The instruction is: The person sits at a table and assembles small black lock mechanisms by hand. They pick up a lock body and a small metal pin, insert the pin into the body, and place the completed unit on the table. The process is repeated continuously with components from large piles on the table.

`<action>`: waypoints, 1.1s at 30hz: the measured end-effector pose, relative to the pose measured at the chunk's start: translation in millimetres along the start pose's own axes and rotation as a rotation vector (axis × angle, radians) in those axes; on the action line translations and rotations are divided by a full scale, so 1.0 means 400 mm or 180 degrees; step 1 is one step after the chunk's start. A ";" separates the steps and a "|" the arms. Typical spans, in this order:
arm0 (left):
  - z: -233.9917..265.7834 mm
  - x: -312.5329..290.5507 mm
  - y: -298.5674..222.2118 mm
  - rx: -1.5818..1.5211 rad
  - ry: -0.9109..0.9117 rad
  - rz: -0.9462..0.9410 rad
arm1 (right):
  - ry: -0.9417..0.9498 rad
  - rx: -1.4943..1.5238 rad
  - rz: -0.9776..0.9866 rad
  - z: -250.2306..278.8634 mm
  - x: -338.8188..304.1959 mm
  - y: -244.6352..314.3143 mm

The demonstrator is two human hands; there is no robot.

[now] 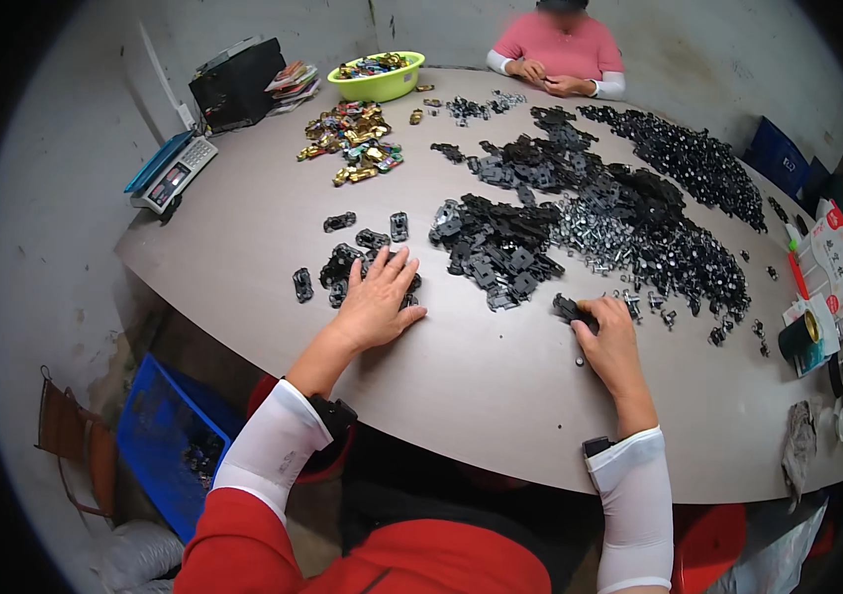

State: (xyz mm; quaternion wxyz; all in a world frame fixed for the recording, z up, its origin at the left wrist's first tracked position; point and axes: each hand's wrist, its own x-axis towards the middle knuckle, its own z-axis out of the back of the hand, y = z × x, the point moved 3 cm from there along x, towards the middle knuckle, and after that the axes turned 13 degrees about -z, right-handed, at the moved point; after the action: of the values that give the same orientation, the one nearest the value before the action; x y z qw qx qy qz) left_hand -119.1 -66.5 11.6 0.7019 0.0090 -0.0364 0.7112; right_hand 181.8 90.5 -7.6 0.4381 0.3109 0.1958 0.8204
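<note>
- left hand [378, 297] spread flat on small pile of black parts [347, 265]
- right hand [607, 342] pinching one black part [572, 310] — big black heap [580, 218] just beyond, on table [481, 386]

Small cluster of parts [357, 265] left, big heap [599, 213] right, basin [377, 79] behind, on the table [481, 386].

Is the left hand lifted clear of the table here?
No, the left hand lies flat, fingers spread, on a small cluster of black plastic parts on the table.
</note>
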 end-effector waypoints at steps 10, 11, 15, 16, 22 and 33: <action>0.035 0.023 0.126 0.0344 0.0465 0.0242 | 0.0025 0.0038 -0.0036 0.002 0.001 0.000; 0.042 0.040 0.131 0.0268 0.0391 0.0254 | 0.0032 0.0038 -0.0048 0.005 0.001 0.001; 0.015 0.135 0.145 0.0173 0.0242 0.0030 | 0.0046 0.0053 -0.0053 0.010 0.002 0.010; 0.003 0.149 0.153 0.0200 0.0360 0.0107 | 0.0047 0.0060 -0.0042 0.011 0.002 0.013; -0.004 0.171 0.169 0.0549 0.0575 0.0098 | -0.0066 -0.0050 0.0076 0.013 0.004 -0.011; 0.097 0.190 -0.086 -0.1890 -0.0724 -0.0729 | -0.0262 -0.0480 0.0243 0.003 0.002 -0.005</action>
State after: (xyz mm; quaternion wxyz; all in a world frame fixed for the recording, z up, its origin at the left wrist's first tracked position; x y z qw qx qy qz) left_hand -87.2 7.5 56.7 0.7407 -0.1126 -0.3188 0.5806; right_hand 183.5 92.4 -7.5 0.4364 0.3177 0.1034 0.8354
